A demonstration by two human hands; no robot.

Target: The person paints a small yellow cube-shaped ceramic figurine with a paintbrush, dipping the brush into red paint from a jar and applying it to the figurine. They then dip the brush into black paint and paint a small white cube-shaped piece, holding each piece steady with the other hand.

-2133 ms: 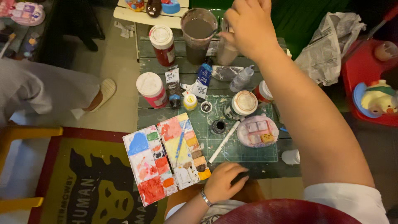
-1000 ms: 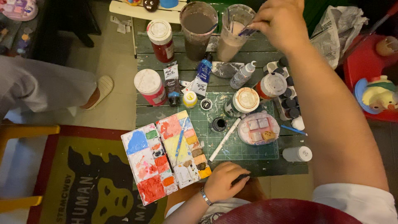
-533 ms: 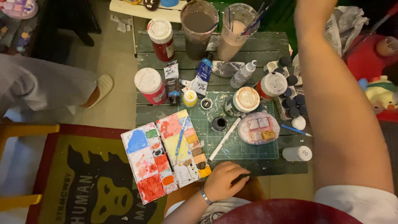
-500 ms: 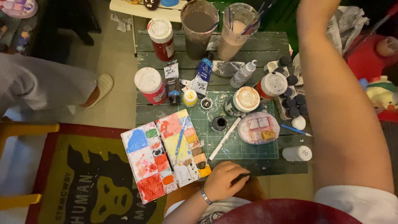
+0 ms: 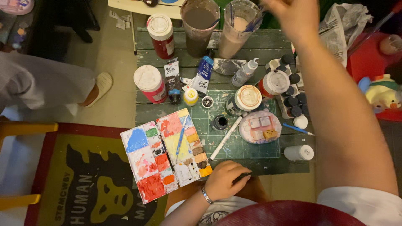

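Observation:
My left hand [image 5: 226, 180] rests curled at the near edge of the small green table [image 5: 251, 46], closed on a small dark object [image 5: 243, 177]. It lies just right of a paint palette [image 5: 167, 155] full of red, blue and yellow, with a blue brush [image 5: 181, 140] across it. My right hand [image 5: 293, 14] is stretched to the far side, blurred, beside a clear cup holding brushes [image 5: 235, 29]. Whether it holds anything does not show. A jar of murky brown water [image 5: 200, 25] stands left of that cup.
On the green cutting mat [image 5: 251, 146] lie a white pen [image 5: 226, 138] and a round dish of small pieces [image 5: 259, 127]. Red paint jars [image 5: 150, 83], paint tubes [image 5: 172, 79] and small dark bottles [image 5: 291, 88] crowd the table. Another person's leg and slipper [image 5: 63, 86] are at left.
My right hand left the brush cup, rose out of the top of the view, and is back in view above the cup, blurred. My left hand has stayed put.

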